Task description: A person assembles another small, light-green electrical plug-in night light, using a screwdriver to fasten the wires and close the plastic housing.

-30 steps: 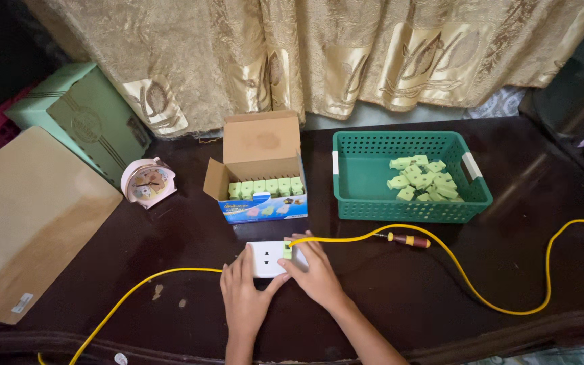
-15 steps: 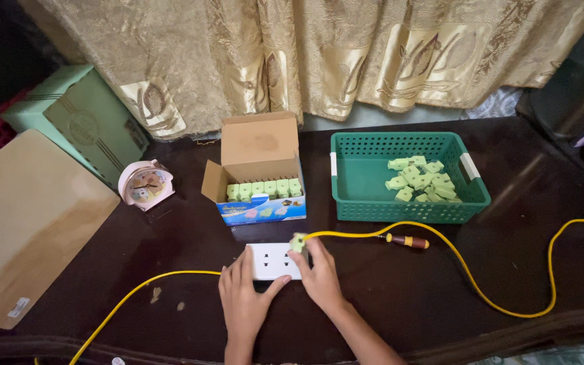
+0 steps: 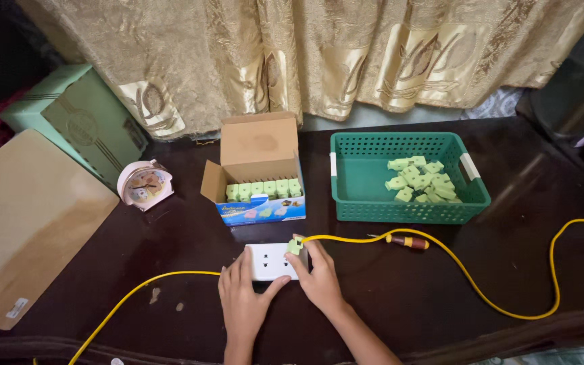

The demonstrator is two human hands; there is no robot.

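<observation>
Two hands, the left hand (image 3: 243, 303) and the right hand (image 3: 320, 276), rest at one white socket block (image 3: 270, 261). One green plug (image 3: 295, 247) sits there. One yellow cable (image 3: 481, 284), one screwdriver (image 3: 403, 240), one green basket (image 3: 407, 206), one open cardboard box (image 3: 259, 145) and one small clock (image 3: 144, 184) lie on one dark table (image 3: 441, 311). The plugs in the basket are piled too close to count.

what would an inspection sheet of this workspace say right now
surface: dark wooden table, a few pale specks near the front
job's things: white socket strip; small green plug at its right end
clutter: open box of green plugs, green basket holding loose plugs, pink alarm clock, screwdriver, brown board, green box
grips: left hand steadies the strip; right hand pinches the plug
cables: yellow cable loops across the table
surroundings: gold curtain behind
</observation>
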